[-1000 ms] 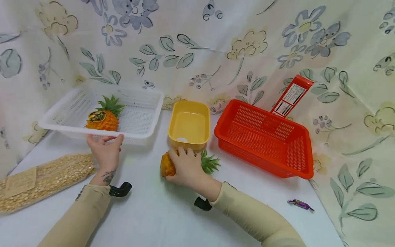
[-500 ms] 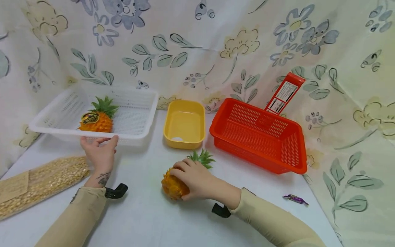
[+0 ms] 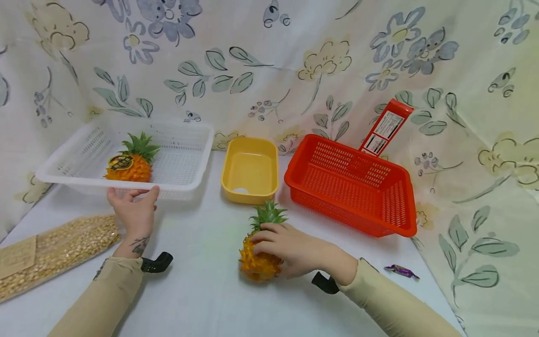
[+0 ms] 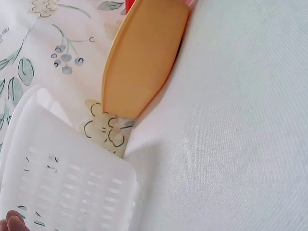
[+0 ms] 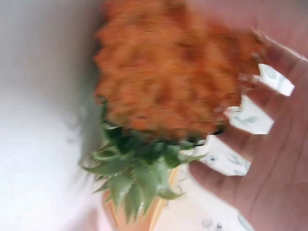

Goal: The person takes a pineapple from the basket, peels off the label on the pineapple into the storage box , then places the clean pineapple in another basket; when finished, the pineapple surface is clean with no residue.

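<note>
The tub [image 3: 252, 198] stands on the table [image 3: 198, 262], before the curtain [image 3: 236, 42]. Left of the tub is the first basket [image 3: 178, 161], a pineapple [image 3: 130, 172] in it; right of the tub, the second basket [image 3: 349, 187], a packet [image 3: 385, 127] behind it. Before the tub are a bag [image 3: 73, 245], far left, the other pineapple [image 3: 256, 260], and a sweet [image 3: 402, 271], far right.

"How does the left arm [image 3: 96, 299] run?"

"Sleeved, from the lower edge toward one o'clock in the head view. Above the tattooed wrist [image 3: 139, 244], the left hand [image 3: 134, 214] grips, thumb [image 3: 154, 193] near its one o'clock, fingers [image 3: 112, 195] bent."

"And the right arm [image 3: 400, 302]?"

"Sleeved too, slanting toward ten o'clock. At its end, the right hand [image 3: 290, 245] lies back upward, near six o'clock from centre, fingers [image 3: 267, 236] curved in a hold."
</note>
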A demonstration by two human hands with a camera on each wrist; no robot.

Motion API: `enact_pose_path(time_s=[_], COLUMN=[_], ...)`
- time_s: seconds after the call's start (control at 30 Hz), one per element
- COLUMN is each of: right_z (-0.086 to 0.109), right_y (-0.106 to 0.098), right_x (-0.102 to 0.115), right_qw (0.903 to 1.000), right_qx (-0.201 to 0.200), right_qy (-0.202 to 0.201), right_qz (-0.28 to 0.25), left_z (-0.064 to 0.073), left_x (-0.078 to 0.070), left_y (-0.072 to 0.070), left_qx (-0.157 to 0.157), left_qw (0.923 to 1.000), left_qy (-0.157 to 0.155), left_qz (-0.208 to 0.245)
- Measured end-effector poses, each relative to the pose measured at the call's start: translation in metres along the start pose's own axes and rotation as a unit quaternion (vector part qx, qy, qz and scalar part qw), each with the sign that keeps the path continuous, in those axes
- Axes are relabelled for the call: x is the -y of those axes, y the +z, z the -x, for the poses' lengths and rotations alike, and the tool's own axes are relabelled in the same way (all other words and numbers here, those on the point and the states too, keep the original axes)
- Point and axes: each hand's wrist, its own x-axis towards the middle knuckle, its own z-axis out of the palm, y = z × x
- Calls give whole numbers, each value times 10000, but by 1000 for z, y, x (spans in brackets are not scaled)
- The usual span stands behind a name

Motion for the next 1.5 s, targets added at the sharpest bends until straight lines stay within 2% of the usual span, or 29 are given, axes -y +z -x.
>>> enact_pose_path(time_s=[0.1, 0.2, 0.37, 0.43, 0.53, 0.77, 1.0, 1.3, 1.5], right_z=[2, -1, -10, -13, -18, -22, -25, -21, -13], right_y=[-4, -6, -7, -6, -1, 4, 5, 0, -11], right_x=[3, 11, 28, 33, 37, 37, 36, 37, 39], right_qw=[9986, 9934, 9716, 9632, 9546, 9421, 9336, 9302, 9320], right_qx=[-90, -307, -478, -404, -195, 42, -12, -1, 64], right_qy=[351, 965, 2246, 2595, 2909, 3185, 3353, 3463, 3380], right_qz=[-390, -545, -568, -577, -619, -1050, -1262, -1216, -1306], left_z=[-1, -1, -1, -1, -1, -1, -1, -1, 0], left_x=[0, 0, 0, 0, 0, 2, 3, 2, 2], left_y=[0, -1, 0, 1, 1, 0, 0, -1, -1], left_qx=[-8, -28, -68, -88, -108, -86, -100, -41, -20], left_qw=[10000, 10000, 9999, 9999, 9999, 9998, 9997, 9998, 9998], left_qy=[23, 11, -25, -31, -50, 2, 13, 43, 134], left_qz=[-11, -73, -86, -65, -66, -185, -219, -202, -167])
